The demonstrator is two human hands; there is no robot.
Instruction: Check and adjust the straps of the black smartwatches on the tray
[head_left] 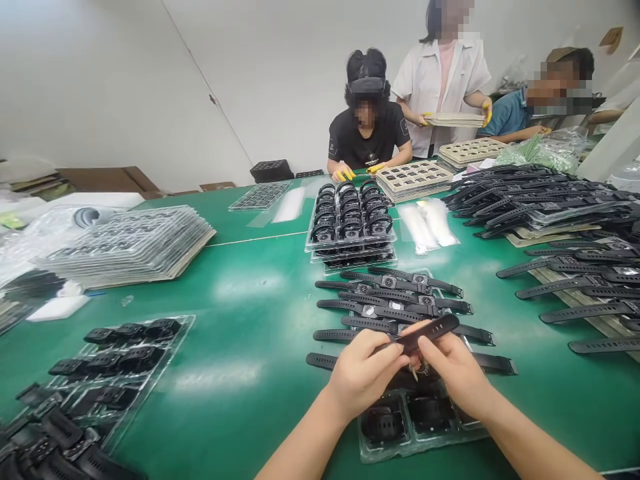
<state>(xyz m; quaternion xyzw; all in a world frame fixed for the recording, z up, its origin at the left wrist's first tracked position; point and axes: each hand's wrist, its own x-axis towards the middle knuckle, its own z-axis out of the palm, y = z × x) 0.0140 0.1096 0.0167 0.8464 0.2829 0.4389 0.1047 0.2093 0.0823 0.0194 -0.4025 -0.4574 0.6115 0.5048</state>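
Observation:
Both hands meet over a clear plastic tray near the table's front edge. My left hand is closed on one end of a black watch, and my right hand pinches its strap from the other side. The strap slants up to the right; the watch body is mostly hidden by my fingers. Black coiled watches sit in the tray's compartments below. Just beyond my hands, several watches with straps laid out flat lie in rows across a tray.
Stacked trays of curled watches stand beyond. Flat watches pile up at the right. At left are a stack of clear trays and a tray of watches. Three people are across the green table, one holding trays.

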